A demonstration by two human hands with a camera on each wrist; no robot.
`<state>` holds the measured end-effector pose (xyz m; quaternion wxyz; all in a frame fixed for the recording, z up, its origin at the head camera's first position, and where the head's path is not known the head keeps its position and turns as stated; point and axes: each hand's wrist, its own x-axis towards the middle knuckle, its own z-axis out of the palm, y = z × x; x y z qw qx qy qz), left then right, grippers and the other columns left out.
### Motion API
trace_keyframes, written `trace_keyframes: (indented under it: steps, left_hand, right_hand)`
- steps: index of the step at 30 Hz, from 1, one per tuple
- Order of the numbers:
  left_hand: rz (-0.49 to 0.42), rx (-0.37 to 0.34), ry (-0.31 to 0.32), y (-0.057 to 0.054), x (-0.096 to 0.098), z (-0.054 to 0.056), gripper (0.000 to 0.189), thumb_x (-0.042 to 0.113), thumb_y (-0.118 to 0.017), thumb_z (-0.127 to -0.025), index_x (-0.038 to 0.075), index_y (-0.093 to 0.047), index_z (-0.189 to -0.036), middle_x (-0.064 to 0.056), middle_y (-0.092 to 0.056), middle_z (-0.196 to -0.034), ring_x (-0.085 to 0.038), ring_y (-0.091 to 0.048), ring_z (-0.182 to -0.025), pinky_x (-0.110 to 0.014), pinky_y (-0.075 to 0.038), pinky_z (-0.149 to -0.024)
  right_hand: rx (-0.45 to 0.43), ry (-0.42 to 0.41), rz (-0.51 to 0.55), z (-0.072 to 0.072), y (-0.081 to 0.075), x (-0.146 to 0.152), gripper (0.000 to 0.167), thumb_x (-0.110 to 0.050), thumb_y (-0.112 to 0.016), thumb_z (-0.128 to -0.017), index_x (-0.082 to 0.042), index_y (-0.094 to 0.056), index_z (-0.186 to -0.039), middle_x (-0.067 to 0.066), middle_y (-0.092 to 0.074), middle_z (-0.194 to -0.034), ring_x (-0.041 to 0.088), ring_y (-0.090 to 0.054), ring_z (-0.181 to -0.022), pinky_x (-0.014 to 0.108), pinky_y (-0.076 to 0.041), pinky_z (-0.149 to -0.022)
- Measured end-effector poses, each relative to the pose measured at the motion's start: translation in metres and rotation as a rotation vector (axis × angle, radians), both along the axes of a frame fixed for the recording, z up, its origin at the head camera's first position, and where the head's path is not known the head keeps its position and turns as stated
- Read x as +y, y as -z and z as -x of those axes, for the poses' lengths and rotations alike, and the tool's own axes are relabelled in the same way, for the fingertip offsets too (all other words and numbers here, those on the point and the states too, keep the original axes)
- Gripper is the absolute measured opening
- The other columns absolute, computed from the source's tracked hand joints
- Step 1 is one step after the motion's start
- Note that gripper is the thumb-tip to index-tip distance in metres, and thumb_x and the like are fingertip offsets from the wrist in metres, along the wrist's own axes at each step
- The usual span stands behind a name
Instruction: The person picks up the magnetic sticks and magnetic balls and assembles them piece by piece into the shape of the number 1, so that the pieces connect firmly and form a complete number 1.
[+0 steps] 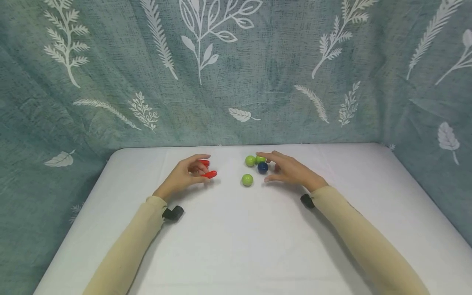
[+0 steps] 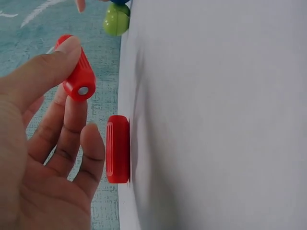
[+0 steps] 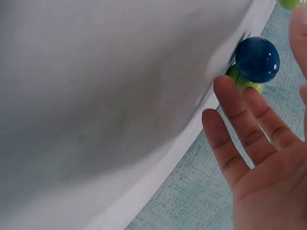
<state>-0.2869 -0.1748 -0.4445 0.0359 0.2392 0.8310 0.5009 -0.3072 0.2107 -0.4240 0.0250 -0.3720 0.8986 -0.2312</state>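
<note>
My left hand pinches a short red ribbed piece between thumb and fingers; a small silvery dot shows on its end. A second red ribbed piece lies on the white table beside the curved little finger. On the right, my right hand reaches over with fingers spread, holding nothing. Close to its fingertips sits a dark blue ball. One green ball is partly covered by the right fingers, and another green ball sits just left of it. A third green ball lies nearer to me.
The white table runs from me to a green-blue curtain with white leaf prints behind its far edge. A black wrist device hangs by the left cuff, and another black device by the right.
</note>
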Motion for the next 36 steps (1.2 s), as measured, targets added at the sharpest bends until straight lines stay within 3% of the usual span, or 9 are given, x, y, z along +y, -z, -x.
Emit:
trace_keyframes:
  steps: [7,15,20,27,36]
  left_hand:
    - [-0.047,0.025,0.002,0.004,0.002,-0.002,0.068,0.008,-0.080,-0.081,0.010,-0.050,-0.141,-0.006,-0.068,-0.101,-0.019,-0.063,-0.092,-0.027,-0.052,-0.079]
    - [-0.104,0.023,0.000,0.003,0.008,-0.006,0.065,0.008,-0.081,-0.080,0.016,-0.054,-0.139,-0.010,-0.069,-0.100,-0.022,-0.064,-0.092,-0.025,-0.052,-0.078]
    - [-0.118,0.023,-0.002,0.005,0.009,-0.008,0.066,0.005,-0.081,-0.079,0.011,-0.053,-0.139,-0.012,-0.071,-0.099,-0.021,-0.065,-0.091,-0.025,-0.052,-0.076]
    - [-0.134,0.037,0.004,0.007,0.011,-0.008,0.067,0.006,-0.082,-0.077,0.017,-0.055,-0.137,-0.010,-0.071,-0.098,-0.018,-0.066,-0.088,-0.024,-0.053,-0.075]
    - [-0.142,0.038,0.032,0.010,0.018,-0.009,0.067,0.006,-0.083,-0.077,0.007,-0.054,-0.137,-0.009,-0.072,-0.097,-0.017,-0.063,-0.081,-0.025,-0.053,-0.073]
  right_hand:
    - [-0.001,0.010,-0.026,0.002,0.002,-0.005,0.078,-0.032,-0.075,-0.086,-0.024,-0.035,-0.152,0.004,-0.056,-0.124,0.013,-0.059,-0.082,0.033,-0.051,-0.076]
    - [0.004,0.035,-0.023,0.003,0.005,-0.007,0.069,-0.027,-0.072,-0.090,-0.023,-0.038,-0.150,0.003,-0.057,-0.118,0.011,-0.055,-0.078,0.030,-0.048,-0.072]
    - [0.028,0.028,-0.033,0.005,0.005,-0.012,0.063,-0.025,-0.071,-0.091,-0.019,-0.044,-0.147,0.004,-0.059,-0.114,0.011,-0.052,-0.073,0.029,-0.047,-0.068]
    - [0.049,0.047,-0.048,0.007,0.007,-0.016,0.050,-0.026,-0.071,-0.090,-0.016,-0.057,-0.137,0.002,-0.059,-0.102,0.014,-0.051,-0.071,0.029,-0.044,-0.066]
    - [0.023,0.052,-0.052,0.005,0.008,-0.019,0.037,-0.023,-0.072,-0.091,-0.013,-0.065,-0.125,0.003,-0.060,-0.101,0.015,-0.051,-0.074,0.029,-0.044,-0.067]
